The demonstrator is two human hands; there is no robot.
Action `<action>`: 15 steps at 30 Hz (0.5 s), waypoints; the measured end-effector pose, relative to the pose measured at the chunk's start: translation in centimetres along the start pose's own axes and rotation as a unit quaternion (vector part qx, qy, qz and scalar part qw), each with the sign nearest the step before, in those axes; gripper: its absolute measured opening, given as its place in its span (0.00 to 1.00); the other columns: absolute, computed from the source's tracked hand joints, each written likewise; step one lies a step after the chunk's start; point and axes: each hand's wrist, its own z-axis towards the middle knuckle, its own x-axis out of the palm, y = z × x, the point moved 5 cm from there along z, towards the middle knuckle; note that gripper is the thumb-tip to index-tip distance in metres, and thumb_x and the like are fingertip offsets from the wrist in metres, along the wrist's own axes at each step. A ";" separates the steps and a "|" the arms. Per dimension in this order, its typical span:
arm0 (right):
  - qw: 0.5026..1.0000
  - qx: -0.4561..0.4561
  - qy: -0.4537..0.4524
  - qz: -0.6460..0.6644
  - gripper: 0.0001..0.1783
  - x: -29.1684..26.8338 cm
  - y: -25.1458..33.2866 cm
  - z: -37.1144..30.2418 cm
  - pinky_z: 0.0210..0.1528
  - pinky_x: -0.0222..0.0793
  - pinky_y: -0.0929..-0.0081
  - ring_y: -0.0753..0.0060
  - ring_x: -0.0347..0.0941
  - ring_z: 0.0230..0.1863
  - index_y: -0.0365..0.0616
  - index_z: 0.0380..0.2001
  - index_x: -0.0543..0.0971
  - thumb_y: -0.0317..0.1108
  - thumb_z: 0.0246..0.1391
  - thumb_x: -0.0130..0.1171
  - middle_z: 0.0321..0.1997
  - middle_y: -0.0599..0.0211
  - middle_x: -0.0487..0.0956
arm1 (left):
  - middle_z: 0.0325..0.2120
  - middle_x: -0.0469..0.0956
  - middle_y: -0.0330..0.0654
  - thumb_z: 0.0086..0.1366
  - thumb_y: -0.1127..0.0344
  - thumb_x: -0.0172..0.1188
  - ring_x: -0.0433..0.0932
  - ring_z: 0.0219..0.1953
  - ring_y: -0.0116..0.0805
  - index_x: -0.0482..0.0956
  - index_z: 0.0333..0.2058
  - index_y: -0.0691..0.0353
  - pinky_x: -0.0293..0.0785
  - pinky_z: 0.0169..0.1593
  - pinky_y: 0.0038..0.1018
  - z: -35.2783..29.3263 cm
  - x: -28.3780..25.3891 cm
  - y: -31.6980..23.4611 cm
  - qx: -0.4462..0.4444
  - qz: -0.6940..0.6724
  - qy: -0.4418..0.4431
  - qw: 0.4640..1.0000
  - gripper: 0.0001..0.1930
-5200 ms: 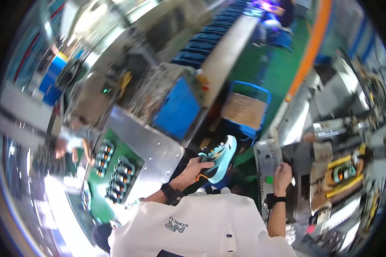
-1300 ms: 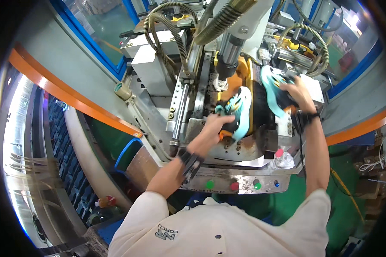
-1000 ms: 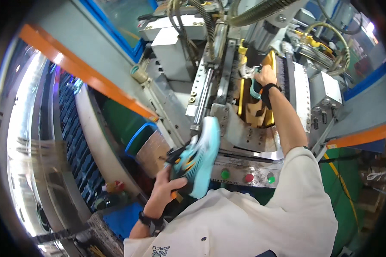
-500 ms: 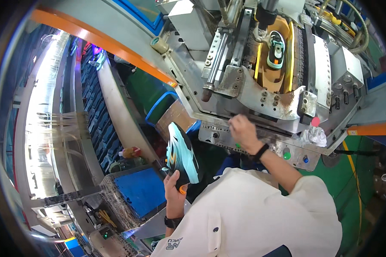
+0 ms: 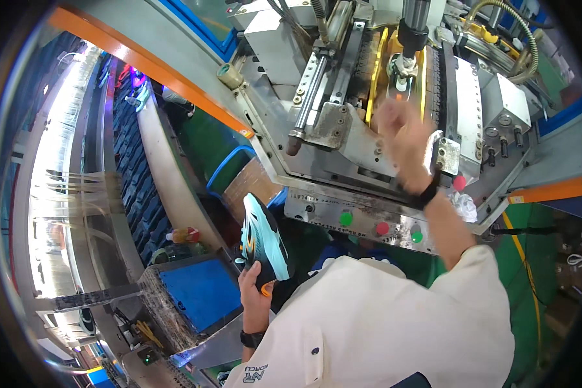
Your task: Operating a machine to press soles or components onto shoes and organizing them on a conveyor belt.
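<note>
A light-blue and black sports shoe (image 5: 263, 239) with an orange heel tab points toe-up in my left hand (image 5: 255, 294). That hand is closed around the heel end, thumb on the near side. My right hand (image 5: 404, 142) is stretched forward over the front of the machine, blurred by motion, so its fingers cannot be made out. Just beyond it, a second shoe (image 5: 401, 85) sits between the machine's yellow-edged side pads (image 5: 376, 77). A dark metal press shaft (image 5: 412, 29) hangs over this shoe and hides much of it.
Below my right wrist runs a metal control panel (image 5: 317, 210) with green and red buttons. A crumpled white wad (image 5: 464, 207) lies at its right end. To the left stand a blue-topped box (image 5: 200, 291), a conveyor (image 5: 145, 187) and a blue-rimmed bin (image 5: 215, 184) holding cardboard.
My right hand has moved from above the control panel forward and right toward the pads. The press shaft now covers more of the second shoe. My left hand keeps its hold.
</note>
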 end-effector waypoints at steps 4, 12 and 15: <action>0.966 -0.109 -0.233 0.006 0.18 -8.6 4.7 19.3 0.41 0.73 0.74 0.72 0.76 0.38 0.35 0.44 0.76 0.35 0.53 0.63 0.39 0.61 0.80 | 0.34 0.80 0.41 0.60 0.65 0.62 0.81 0.32 0.32 0.72 0.44 0.64 0.76 0.28 0.22 0.3 0.2 0.6 0.002 0.005 -0.008 1.000 0.15; 0.983 -0.124 -0.119 0.065 0.27 -6.5 6.2 24.8 0.41 0.74 0.73 0.70 0.77 0.39 0.36 0.46 0.76 0.37 0.43 0.69 0.38 0.63 0.82 | 0.29 0.81 0.39 0.62 0.64 0.61 0.82 0.29 0.33 0.77 0.34 0.59 0.76 0.25 0.26 -0.9 -0.4 3.0 -0.009 -0.008 0.009 1.000 0.06; 0.973 -0.164 -0.154 0.053 0.26 -5.2 4.7 25.7 0.38 0.74 0.73 0.72 0.77 0.35 0.36 0.45 0.76 0.39 0.43 0.70 0.36 0.64 0.82 | 0.31 0.81 0.40 0.62 0.65 0.60 0.82 0.30 0.33 0.76 0.36 0.60 0.77 0.27 0.26 -2.2 -1.8 3.6 0.000 -0.011 0.003 1.000 0.08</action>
